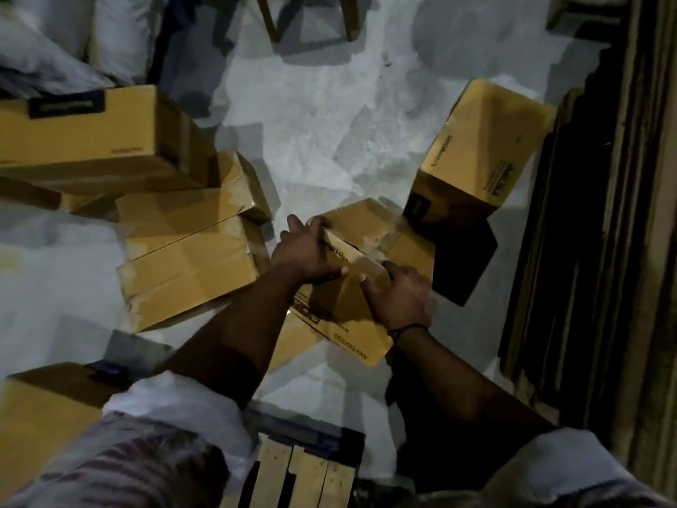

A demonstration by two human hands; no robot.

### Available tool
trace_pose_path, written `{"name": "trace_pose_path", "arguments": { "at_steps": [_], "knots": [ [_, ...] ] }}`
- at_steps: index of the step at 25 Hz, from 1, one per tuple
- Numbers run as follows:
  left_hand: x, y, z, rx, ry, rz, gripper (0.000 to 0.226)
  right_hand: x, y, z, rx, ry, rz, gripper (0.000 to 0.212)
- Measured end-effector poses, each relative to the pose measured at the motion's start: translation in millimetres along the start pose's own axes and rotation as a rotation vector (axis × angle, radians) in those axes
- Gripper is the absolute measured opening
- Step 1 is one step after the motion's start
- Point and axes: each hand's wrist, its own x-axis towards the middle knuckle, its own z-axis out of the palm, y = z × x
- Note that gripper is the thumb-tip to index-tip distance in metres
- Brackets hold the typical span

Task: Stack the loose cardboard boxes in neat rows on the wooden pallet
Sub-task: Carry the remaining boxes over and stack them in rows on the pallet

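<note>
A long yellow-brown cardboard box [370,229] lies tilted on the pale floor in the middle of the view. My left hand [306,251] grips its far left edge, fingers curled over the top. My right hand [401,297] grips its near right side. The wooden pallet [304,474] shows at the bottom centre, pale slats with a dark blue frame. Another box [36,416] stands at the bottom left beside the pallet.
Loose boxes lie on the floor: two long ones [190,265] left of my hands, a large one [84,137] at far left, one upright [480,148] at right. Dark flattened cardboard sheets [593,214] lean along the right. White sacks [73,34] fill the top left.
</note>
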Motion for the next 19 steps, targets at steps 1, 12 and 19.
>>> {"name": "trace_pose_path", "arguments": {
  "at_steps": [1, 12, 19],
  "knots": [
    [-25, -11, 0, -0.057, 0.032, -0.028, 0.100, -17, -6, -4, -0.034, 0.018, -0.043, 0.064],
    [-411, -163, 101, -0.377, 0.450, -0.368, 0.089, -306, -37, 71, -0.260, 0.096, -0.727, 0.040],
    [-625, -236, 213, -0.633, 0.545, -0.762, 0.084, -465, -57, 163, -0.417, -0.104, -1.106, 0.034]
  ]
}}
